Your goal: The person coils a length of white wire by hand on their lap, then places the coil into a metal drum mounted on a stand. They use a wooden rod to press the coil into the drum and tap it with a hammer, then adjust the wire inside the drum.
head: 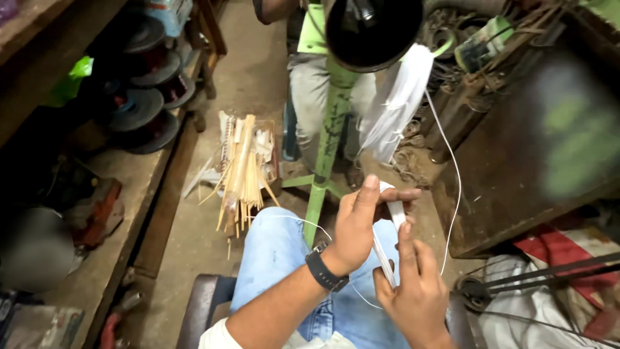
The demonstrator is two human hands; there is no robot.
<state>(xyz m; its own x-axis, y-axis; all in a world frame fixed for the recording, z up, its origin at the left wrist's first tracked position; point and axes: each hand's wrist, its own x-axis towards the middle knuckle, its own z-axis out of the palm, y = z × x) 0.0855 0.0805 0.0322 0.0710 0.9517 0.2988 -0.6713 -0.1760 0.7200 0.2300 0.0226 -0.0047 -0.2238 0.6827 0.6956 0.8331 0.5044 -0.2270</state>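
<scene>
A flat white strip of tape-like material is pinched in the closed grip of the left hand, thumb above and fingers curled beneath. The lower part of the strip is pressed by the right hand, whose grip is closed around it with the index finger laid along it. A thin white cord is seen running up from the hands to a bundle of white strands hung on a green metal stand. A concrete floor is shown below, with a sheaf of pale wooden sticks on it. A cluttered wooden table stands left, carrying dark round discs.
</scene>
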